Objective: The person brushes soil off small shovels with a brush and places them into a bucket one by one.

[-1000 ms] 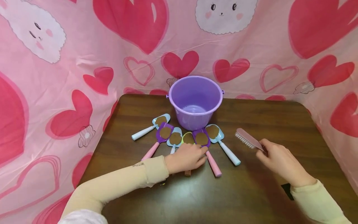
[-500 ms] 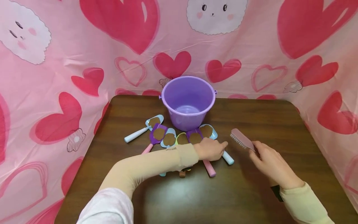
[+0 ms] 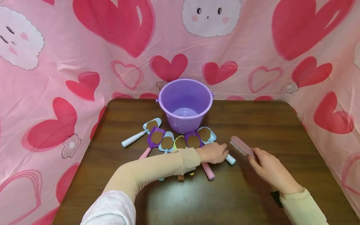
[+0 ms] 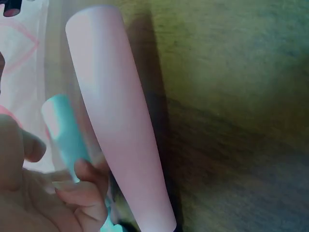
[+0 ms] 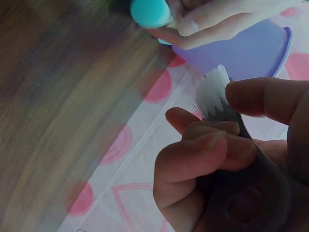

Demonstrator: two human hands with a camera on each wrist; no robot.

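Observation:
In the head view my left hand (image 3: 212, 153) reaches across a fan of toy shovels and grips the white, teal-tipped handle (image 3: 231, 159) of the rightmost one. Its light blue blade (image 3: 212, 135), with a brown patch, lies at the bucket's foot. In the left wrist view curled fingers (image 4: 89, 203) lie at a teal handle (image 4: 67, 128), beside a larger pink handle (image 4: 118, 111). My right hand (image 3: 274, 170) holds a pink brush (image 3: 239, 143) with white bristles, above the table to the right. The right wrist view shows its bristles (image 5: 212, 94) pointing out past finger and thumb.
A purple bucket (image 3: 184, 123) stands behind the shovels on the dark wooden table (image 3: 253, 122). A purple shovel (image 3: 155, 137) and a light blue one (image 3: 133, 138) lie at the left. Pink heart-patterned cloth (image 3: 225, 47) hangs around the table.
My left hand has moved right from the middle shovels to the rightmost one, whose handle end has shifted slightly away from me. The right hand keeps the brush in nearly the same place.

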